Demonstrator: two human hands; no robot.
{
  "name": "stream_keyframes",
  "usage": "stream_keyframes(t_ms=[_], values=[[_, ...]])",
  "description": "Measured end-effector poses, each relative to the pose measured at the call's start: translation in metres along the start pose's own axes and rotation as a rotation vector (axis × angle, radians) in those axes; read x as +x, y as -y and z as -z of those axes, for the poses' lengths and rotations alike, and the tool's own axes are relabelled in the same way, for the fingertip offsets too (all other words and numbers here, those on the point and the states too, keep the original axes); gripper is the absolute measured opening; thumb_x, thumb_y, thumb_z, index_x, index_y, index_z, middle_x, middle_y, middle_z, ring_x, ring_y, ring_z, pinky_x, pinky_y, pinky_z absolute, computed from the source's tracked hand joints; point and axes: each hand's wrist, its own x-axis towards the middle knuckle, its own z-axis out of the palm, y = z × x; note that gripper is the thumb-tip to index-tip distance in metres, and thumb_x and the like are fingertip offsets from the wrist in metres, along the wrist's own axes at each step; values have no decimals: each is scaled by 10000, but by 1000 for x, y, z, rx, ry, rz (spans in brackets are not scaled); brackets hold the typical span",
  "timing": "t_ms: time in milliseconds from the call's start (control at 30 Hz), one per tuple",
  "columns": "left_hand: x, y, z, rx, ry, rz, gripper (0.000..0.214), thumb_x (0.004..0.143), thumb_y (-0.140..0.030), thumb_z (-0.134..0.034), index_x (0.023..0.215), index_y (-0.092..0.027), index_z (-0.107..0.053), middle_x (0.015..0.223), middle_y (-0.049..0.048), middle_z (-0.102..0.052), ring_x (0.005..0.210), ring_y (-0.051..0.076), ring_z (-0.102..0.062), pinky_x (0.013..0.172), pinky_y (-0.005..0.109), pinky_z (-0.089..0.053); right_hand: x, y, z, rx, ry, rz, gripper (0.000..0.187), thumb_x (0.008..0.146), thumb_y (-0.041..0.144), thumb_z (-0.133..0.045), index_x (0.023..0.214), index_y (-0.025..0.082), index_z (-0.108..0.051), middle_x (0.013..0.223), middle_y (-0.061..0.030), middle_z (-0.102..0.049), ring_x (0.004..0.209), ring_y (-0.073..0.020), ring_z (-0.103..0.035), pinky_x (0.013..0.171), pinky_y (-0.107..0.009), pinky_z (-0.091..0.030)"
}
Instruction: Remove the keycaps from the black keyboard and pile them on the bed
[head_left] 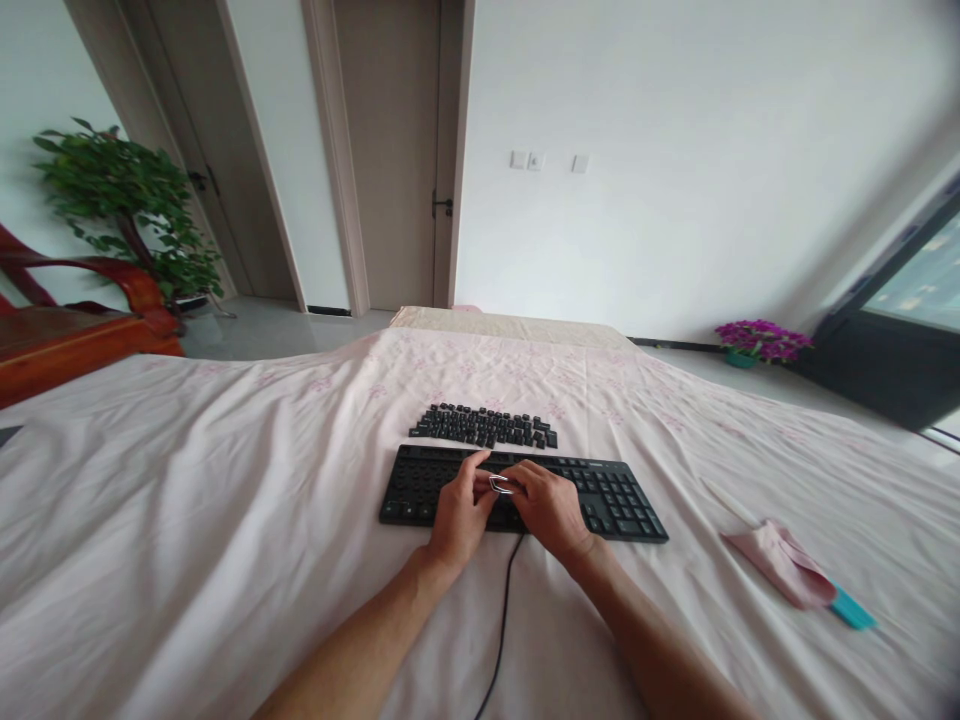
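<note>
Pink cloth (784, 563) lies right of the keyboard (600, 492)

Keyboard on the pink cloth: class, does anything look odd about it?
Yes. Many keycaps lie loose in rows just beyond the keyboard, which looks stripped on its left, while the number pad looks complete.
</note>
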Motion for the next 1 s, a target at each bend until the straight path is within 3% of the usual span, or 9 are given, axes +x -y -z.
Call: stream_keyframes(t_ms=[167,333,533,1000], values=[[0,4,0,71,-4,-3,540,779,-51,-545,1278,-234,-448,909,-1,-674,765,110,-650,781,262,-531,17,-8,9,-45,-59,-192,176,883,367,-538,888,258,-676,898,8,-702,807,-159,-640,648,-226,-372],[-2,7,0,159,49,-71,419,788,-43,-506,1169,-213,-545,920,14,-663,806,123,-637,806,273,-517,53,-20,15,-129,29,-301,227,872,408,-520,873,256,-690,824,-11,-710,787,-182,-633,600,-239,-324],[-4,6,1,238,102,-162,310,773,-19,-489,986,-193,-633,946,31,-650,881,147,-624,821,275,-509,82,-29,3,-256,202,-353,198,825,370,-545,876,272,-710,879,-29,-710,845,-207,-631,630,-251,-343],[-3,3,3,258,110,-182,304,762,-1,-497,939,-196,-649,934,24,-651,911,159,-618,839,285,-497,91,-32,-15,-300,267,-378,225,797,309,-532,867,248,-737,889,-70,-713,892,-227,-652,703,-270,-410]])
